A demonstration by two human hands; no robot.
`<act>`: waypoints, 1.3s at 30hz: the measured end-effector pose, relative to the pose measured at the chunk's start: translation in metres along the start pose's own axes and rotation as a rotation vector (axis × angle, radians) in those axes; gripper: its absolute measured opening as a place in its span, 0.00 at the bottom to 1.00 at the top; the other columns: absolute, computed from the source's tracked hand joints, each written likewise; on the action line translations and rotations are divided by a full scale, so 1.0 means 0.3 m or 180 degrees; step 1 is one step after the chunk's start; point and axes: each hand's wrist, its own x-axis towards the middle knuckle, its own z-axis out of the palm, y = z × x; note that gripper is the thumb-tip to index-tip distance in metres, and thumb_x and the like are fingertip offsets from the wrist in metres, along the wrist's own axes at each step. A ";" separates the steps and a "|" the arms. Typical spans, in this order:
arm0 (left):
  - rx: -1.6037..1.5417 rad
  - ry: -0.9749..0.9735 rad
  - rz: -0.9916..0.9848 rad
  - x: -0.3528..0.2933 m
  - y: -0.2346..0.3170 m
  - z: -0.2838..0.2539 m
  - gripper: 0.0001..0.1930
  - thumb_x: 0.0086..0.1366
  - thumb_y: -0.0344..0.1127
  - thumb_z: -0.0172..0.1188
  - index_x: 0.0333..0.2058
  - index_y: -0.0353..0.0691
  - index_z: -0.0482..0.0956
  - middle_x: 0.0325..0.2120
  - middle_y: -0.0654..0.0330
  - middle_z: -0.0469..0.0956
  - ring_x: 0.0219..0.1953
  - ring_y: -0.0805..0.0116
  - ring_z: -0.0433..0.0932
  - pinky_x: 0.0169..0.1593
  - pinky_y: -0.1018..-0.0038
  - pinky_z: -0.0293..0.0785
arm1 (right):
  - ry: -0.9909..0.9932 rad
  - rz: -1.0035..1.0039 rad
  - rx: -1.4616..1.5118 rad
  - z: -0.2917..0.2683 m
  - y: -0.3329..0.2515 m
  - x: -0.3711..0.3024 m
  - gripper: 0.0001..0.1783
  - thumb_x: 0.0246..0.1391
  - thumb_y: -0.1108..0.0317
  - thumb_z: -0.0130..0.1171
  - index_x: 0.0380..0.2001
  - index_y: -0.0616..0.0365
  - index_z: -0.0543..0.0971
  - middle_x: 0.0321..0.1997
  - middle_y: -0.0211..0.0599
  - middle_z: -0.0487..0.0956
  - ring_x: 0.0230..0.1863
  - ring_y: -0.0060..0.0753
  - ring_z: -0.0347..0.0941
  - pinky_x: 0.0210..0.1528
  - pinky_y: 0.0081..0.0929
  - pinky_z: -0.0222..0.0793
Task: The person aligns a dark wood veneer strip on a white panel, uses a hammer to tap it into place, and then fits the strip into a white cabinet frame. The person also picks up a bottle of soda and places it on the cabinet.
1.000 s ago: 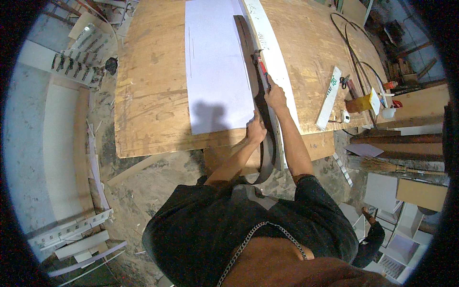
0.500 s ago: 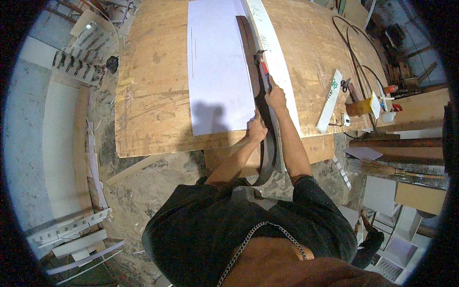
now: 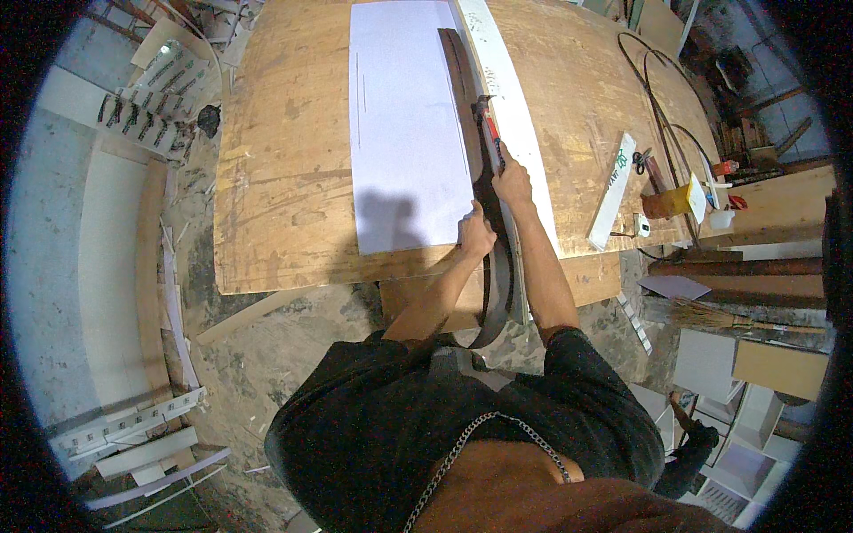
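Observation:
My right hand is closed round the red and black handle of a hammer, whose dark head points away from me. Under and beside it runs a long dark brown flexible strip, along the edge of a narrow white board. The strip's near end curls down past the table edge, close to my body. My left hand grips the strip a little nearer to me, thumb extended; its fingertips are partly hidden. A pale lilac panel lies flat to the left of the strip.
The large plywood table carries a marked white offcut, scissors, a yellow container and a looped dark strip on the right. A broom lies beyond its right side. Another person is at lower right by white cabinets.
The hammer head has shifted very slightly toward me. My left hand's thumb is raised a little more; both hands stay at nearly the same place.

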 end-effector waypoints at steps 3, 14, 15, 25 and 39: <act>-0.0006 0.0041 -0.0005 0.011 0.003 -0.005 0.33 0.56 0.27 0.53 0.59 0.17 0.56 0.29 0.36 0.77 0.34 0.42 0.78 0.42 0.56 0.76 | 0.0048 -0.0049 0.0074 0.004 0.010 -0.004 0.36 0.51 0.72 0.54 0.66 0.46 0.62 0.36 0.60 0.80 0.40 0.57 0.79 0.45 0.48 0.74; 0.0033 -0.0005 -0.0078 0.077 -0.003 -0.001 0.39 0.51 0.25 0.57 0.61 0.17 0.52 0.30 0.35 0.77 0.35 0.42 0.78 0.44 0.57 0.76 | -0.0026 -0.0023 0.0173 0.002 0.028 -0.027 0.38 0.47 0.74 0.53 0.65 0.47 0.62 0.38 0.61 0.80 0.42 0.61 0.78 0.47 0.53 0.73; 0.0021 -0.0017 -0.0063 0.082 -0.003 -0.003 0.39 0.50 0.25 0.57 0.61 0.17 0.52 0.30 0.35 0.77 0.35 0.42 0.79 0.44 0.57 0.76 | -0.0032 -0.0023 0.0164 -0.002 0.025 -0.030 0.38 0.47 0.74 0.53 0.65 0.47 0.62 0.38 0.61 0.80 0.42 0.61 0.78 0.47 0.53 0.73; 0.0153 -0.0066 -0.0026 0.152 -0.014 -0.009 0.42 0.49 0.27 0.62 0.61 0.18 0.52 0.30 0.38 0.78 0.36 0.44 0.80 0.44 0.60 0.78 | 0.0036 -0.0026 0.0151 -0.013 0.027 -0.064 0.41 0.44 0.78 0.55 0.65 0.48 0.63 0.34 0.62 0.80 0.39 0.58 0.79 0.44 0.47 0.74; 0.0011 0.0087 -0.0202 0.200 0.002 -0.021 0.41 0.52 0.27 0.62 0.63 0.25 0.52 0.38 0.37 0.78 0.39 0.41 0.79 0.46 0.58 0.77 | -0.0052 -0.0006 0.0106 -0.035 0.027 -0.087 0.42 0.44 0.76 0.56 0.66 0.46 0.61 0.36 0.58 0.80 0.41 0.58 0.78 0.47 0.49 0.73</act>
